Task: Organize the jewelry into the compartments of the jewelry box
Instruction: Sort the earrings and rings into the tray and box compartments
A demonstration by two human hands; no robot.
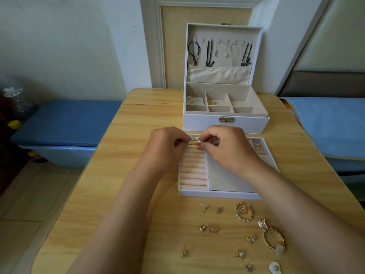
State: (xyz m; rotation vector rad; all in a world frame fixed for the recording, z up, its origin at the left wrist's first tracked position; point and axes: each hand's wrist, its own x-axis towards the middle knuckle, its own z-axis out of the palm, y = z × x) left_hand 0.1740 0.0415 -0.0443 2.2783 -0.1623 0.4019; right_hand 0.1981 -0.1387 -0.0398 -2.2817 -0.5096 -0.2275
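Observation:
A white jewelry box (pixel 225 123) stands open at the table's far side, with necklaces hanging in its lid and small gold pieces in two back compartments. In front of it lies its removable tray (pixel 217 194) with pink ring rolls on the left. Over the far end of the ring rolls, my left hand (pixel 167 149) and my right hand (pixel 227 147) pinch gold rings (pixel 194 141) between their fingertips. Several loose earrings (pixel 211 228) and a gold hoop earring (pixel 244 211) lie on the table near me.
The wooden table (pixel 138 155) carries everything. A blue bench (pixel 65 125) stands to the left and a blue-covered bed (pixel 331 123) to the right. A cream door (pixel 171 56) is behind the box.

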